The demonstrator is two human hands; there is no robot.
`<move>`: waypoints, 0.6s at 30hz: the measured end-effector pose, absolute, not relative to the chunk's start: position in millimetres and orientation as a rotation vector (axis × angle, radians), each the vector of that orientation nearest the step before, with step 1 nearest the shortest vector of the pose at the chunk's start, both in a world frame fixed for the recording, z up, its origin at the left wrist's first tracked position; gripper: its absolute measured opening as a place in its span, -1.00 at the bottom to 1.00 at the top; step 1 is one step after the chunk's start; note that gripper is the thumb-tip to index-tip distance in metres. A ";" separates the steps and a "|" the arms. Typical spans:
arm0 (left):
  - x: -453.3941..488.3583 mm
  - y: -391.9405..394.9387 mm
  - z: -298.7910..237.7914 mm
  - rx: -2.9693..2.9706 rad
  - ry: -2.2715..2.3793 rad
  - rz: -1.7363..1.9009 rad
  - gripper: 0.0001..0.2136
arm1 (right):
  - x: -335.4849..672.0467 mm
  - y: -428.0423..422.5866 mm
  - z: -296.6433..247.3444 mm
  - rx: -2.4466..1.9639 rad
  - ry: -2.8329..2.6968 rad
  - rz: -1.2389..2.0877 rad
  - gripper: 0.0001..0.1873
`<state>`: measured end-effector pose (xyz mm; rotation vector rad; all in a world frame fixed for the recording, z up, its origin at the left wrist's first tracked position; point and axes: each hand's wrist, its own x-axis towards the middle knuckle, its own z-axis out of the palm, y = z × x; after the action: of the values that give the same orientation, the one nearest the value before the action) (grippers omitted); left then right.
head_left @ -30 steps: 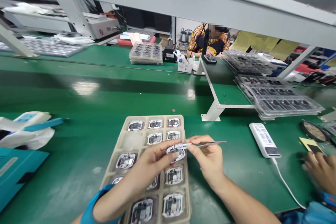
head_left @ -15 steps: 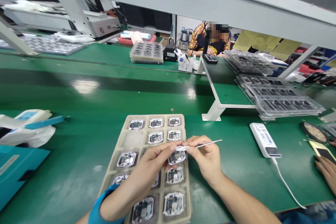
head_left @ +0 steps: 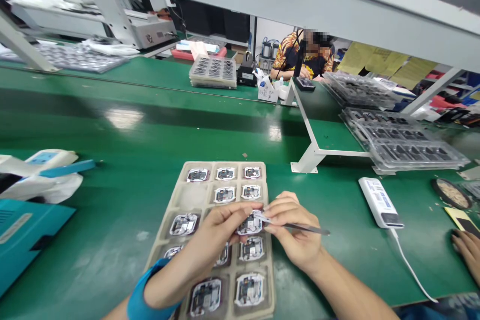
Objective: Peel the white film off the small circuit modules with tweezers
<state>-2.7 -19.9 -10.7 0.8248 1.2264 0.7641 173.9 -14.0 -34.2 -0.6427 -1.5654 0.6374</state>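
A beige tray (head_left: 187, 201) with pockets of small white-framed circuit modules lies on the green bench in front of me. My left hand (head_left: 214, 232) pinches one module (head_left: 250, 224) just above the tray's right column. My right hand (head_left: 294, 232) grips metal tweezers (head_left: 307, 229), their tip touching the module's top edge and their handle pointing right. Both hands are closed. One pocket in the tray's left column, second row, holds nothing.
A white power bank (head_left: 379, 202) with a cable lies to the right. A raised green shelf (head_left: 328, 135) carries clear trays (head_left: 408, 147). Another person's hand (head_left: 467, 252) rests at the right edge. A teal box (head_left: 26, 232) and a white device (head_left: 41, 175) sit left.
The tweezers have swung down from pointing up-right to pointing right and level. Both hands with the module have sunk slightly toward the tray. The other person's hand moved to the right edge.
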 end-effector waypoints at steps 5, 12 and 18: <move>-3.3 -18.2 -10.7 0.859 1.251 0.752 -0.72 | 175.5 -15.2 -32.4 -0.611 -1.606 0.620 -0.86; -2.8 -18.0 -11.9 0.913 1.274 0.748 -0.70 | 174.6 -14.7 -33.0 -0.623 -1.617 0.626 -0.85; -2.4 -19.2 -10.4 0.871 1.272 0.731 -0.72 | 174.7 -14.7 -40.8 -0.653 -1.574 0.655 -0.86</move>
<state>-2.4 -19.2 -10.4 0.8708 1.2723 0.7308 174.7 -14.7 -40.8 -0.6531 -1.5740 0.6548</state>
